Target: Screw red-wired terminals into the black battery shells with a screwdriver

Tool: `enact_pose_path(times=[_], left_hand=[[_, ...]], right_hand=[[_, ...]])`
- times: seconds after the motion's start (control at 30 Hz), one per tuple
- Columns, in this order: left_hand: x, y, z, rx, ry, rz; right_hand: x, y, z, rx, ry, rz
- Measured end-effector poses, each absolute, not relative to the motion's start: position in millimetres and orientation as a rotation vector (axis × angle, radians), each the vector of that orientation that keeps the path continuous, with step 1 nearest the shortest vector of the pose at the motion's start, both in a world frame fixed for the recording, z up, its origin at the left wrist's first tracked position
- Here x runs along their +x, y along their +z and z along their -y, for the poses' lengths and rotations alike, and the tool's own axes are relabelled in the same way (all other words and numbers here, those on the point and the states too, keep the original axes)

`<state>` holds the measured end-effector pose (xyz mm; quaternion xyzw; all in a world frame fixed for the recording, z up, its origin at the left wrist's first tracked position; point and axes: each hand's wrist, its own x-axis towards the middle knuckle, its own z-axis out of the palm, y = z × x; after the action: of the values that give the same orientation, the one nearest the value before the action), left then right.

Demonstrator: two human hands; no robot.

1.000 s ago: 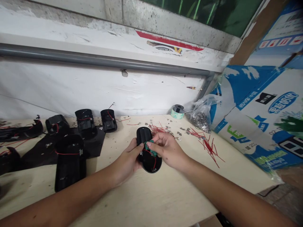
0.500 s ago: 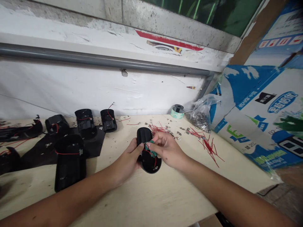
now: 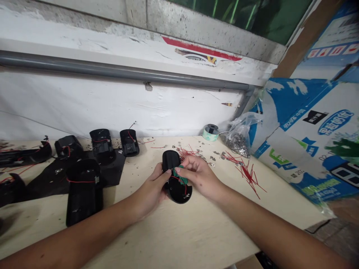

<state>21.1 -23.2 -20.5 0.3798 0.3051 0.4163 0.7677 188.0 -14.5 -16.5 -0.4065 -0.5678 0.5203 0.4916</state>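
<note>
- Black plastic casing (image 3: pixel 170 160), oval, held just above the pale wooden table (image 3: pixel 174 231), in front of the person; whether it touches the wood is hard to tell
- Left hand (image 3: pixel 151 188) curled closed around the casing, thumb lying across its face
- Right hand (image 3: pixel 198 175) closed to a pinch, fingertips (image 3: pixel 182 168) on a green piece (image 3: pixel 180 176) set among red wire (image 3: pixel 174 178) in the casing
- Step in hand looks like seating that green piece and its wire; the next move seems to call for steady fingertip pressure while the left hand keeps the casing still
- Counted: seven casings, six lying left of the hands, some on a black mat (image 3: pixel 117 162)
- One green-and-white tape roll (image 3: pixel 210 132), one clear plastic bag (image 3: pixel 238 140) of metal bits, and two loose clumps of red wires (image 3: pixel 246 175)
</note>
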Motion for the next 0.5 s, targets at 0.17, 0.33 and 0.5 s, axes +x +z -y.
enact_pose_path(times=[0.17,0.33,0.5], left_hand=[[20.7,-22.2,23.9,0.861,0.896,-0.678],[21.3,-21.2,25.1,0.853,0.9,-0.685],[22.0,-23.9,24.2,0.868,0.91,-0.69]], right_hand=[[187.8,-16.4,14.5,-0.981,1.284,1.382],[186.1,-16.4,15.4,-0.998,1.277,1.393],[183.6,-16.2,16.4,-0.992,1.263,1.384]])
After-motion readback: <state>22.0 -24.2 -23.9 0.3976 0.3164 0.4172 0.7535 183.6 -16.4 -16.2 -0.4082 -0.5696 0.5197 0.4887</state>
